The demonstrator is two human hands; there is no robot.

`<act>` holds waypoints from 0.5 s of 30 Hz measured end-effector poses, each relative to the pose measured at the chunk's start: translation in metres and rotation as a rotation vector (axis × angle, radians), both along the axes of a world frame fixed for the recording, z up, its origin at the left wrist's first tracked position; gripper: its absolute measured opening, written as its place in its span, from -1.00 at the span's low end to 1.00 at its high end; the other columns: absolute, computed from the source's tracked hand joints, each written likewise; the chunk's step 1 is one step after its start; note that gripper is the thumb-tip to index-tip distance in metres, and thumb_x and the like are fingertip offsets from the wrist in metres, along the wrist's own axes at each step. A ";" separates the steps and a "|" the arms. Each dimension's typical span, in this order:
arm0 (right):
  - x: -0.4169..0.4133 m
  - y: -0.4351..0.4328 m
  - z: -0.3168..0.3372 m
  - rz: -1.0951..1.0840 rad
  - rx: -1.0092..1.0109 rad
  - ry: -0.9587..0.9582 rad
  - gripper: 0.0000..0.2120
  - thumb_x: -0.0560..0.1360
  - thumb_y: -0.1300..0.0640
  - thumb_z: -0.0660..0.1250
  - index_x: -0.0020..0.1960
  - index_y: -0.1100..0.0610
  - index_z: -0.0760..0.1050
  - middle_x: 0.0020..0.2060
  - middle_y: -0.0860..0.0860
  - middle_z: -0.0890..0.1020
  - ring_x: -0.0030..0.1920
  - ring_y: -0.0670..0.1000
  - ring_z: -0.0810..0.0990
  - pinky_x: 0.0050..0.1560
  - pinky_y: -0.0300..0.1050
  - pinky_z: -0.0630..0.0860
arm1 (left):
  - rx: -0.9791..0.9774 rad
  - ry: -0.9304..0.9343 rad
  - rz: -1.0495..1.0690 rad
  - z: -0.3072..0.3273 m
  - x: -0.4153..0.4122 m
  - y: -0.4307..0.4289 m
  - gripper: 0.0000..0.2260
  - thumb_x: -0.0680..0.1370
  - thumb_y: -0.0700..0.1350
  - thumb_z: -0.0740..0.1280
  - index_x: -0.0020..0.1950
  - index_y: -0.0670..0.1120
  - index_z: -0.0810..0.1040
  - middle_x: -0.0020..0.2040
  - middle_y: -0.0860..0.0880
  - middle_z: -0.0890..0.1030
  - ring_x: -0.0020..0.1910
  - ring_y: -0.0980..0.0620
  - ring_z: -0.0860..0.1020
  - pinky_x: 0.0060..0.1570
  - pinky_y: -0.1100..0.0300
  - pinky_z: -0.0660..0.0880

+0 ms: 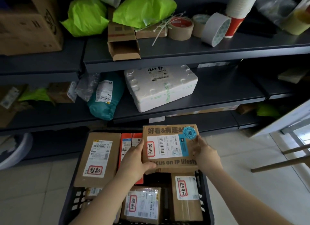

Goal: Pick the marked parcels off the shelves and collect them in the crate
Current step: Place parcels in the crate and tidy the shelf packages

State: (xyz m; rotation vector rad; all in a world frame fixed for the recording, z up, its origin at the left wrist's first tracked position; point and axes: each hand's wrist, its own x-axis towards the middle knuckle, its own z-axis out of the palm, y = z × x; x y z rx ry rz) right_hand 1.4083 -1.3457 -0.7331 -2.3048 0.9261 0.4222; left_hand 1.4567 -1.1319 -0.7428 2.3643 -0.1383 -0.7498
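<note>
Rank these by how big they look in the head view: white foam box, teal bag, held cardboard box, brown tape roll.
1. white foam box
2. held cardboard box, nearest the camera, so its rank is unsure
3. teal bag
4. brown tape roll, clearly smallest

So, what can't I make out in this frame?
Head view only.
Black plastic crate: near end cut off by the bottom edge.
Red flat parcel: mostly hidden behind the left hand and the brown cardboard box it holds with the right hand.
White foam box: label print too small to read.
</note>
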 end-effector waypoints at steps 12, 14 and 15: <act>-0.010 0.011 0.031 0.129 -0.098 -0.110 -0.51 0.59 0.12 0.22 0.48 -0.03 0.19 0.39 0.05 0.35 0.14 0.04 0.56 -0.18 -0.16 0.61 | 0.110 -0.141 -0.077 0.030 -0.009 0.032 -0.34 0.50 0.12 0.33 0.52 0.13 0.08 0.43 0.07 0.34 0.35 0.07 0.38 0.29 0.06 0.39; -0.012 0.026 0.045 0.221 -0.134 -0.089 -0.42 0.56 0.14 0.27 0.51 -0.03 0.13 0.47 0.01 0.23 0.37 0.08 0.38 0.17 0.02 0.55 | 0.164 -0.251 -0.123 0.049 -0.012 0.041 -0.38 0.52 0.13 0.29 0.51 0.11 0.11 0.44 0.06 0.33 0.36 0.06 0.36 0.29 0.10 0.38; -0.012 0.034 0.052 0.289 -0.164 -0.079 -0.40 0.56 0.12 0.27 0.52 -0.04 0.09 0.50 0.00 0.18 0.45 0.08 0.26 0.32 0.07 0.44 | 0.199 -0.303 -0.140 0.060 -0.014 0.048 -0.40 0.53 0.13 0.28 0.51 0.11 0.12 0.43 0.06 0.33 0.37 0.06 0.34 0.28 0.10 0.38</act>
